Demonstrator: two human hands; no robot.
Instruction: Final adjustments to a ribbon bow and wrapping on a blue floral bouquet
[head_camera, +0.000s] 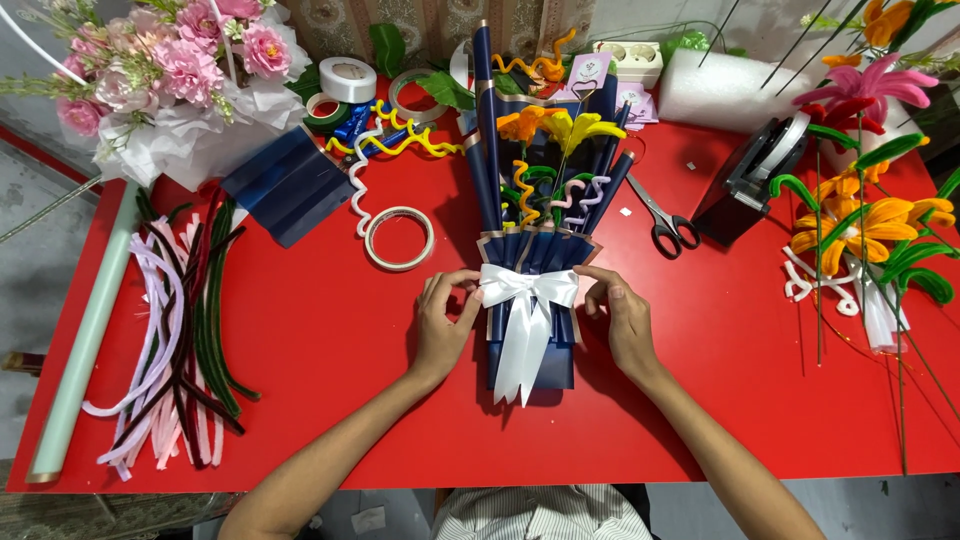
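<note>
A navy-wrapped bouquet (535, 200) lies mid-table (330, 400). The left hand (443, 325) pinches the left loop of its white bow (527, 290); the right hand (622, 318) pinches the right loop. Scissors (665, 220) lie right of the bouquet, a tape roll (399, 238) left.

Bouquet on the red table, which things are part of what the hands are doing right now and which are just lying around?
In hand:
left hand and right hand on the white satin bow
navy-wrapped bouquet under the bow

Lying about:
scissors
tape roll
tape dispenser
pile of pipe cleaners
pink flower bouquet
folded navy paper
orange pipe-cleaner lilies
</note>
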